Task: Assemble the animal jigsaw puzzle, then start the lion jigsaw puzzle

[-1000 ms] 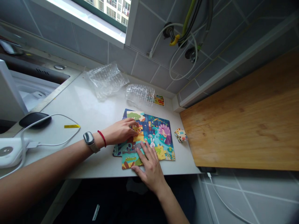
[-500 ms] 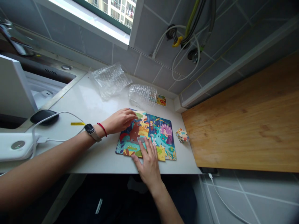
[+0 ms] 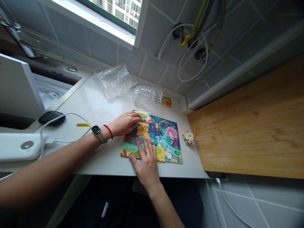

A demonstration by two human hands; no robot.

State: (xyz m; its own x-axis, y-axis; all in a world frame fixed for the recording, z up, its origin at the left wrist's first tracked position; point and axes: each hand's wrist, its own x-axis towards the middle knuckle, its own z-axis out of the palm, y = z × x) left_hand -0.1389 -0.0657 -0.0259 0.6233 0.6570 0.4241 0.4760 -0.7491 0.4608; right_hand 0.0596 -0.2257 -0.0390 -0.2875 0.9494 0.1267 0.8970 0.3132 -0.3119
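A colourful animal jigsaw puzzle (image 3: 171, 134) lies flat on the white counter. A strip of joined puzzle pieces (image 3: 142, 129) with yellow parts rests on its left half, and a yellow end sticks out past the lower edge. My left hand (image 3: 127, 123), wearing a watch and a red bracelet at the wrist, has its bent fingers closed at the strip's upper left; thumb and fingertips are mostly hidden. Palm down, my right hand (image 3: 146, 163) lies with stretched fingers on the lower end of the strip, its thumb apart.
Loose puzzle pieces (image 3: 188, 138) sit in a small pile by the wooden board (image 3: 247, 126). Behind the puzzle lie clear bubble wrap (image 3: 116, 82) and a small picture card (image 3: 167, 101). A power strip (image 3: 19, 147), white cable and black mouse (image 3: 51, 118) occupy the left side.
Both hands have shifted left across the puzzle, and the joined strip has slid left with them, now covering the brown bear picture. The white rabbit at the lower right shows more.
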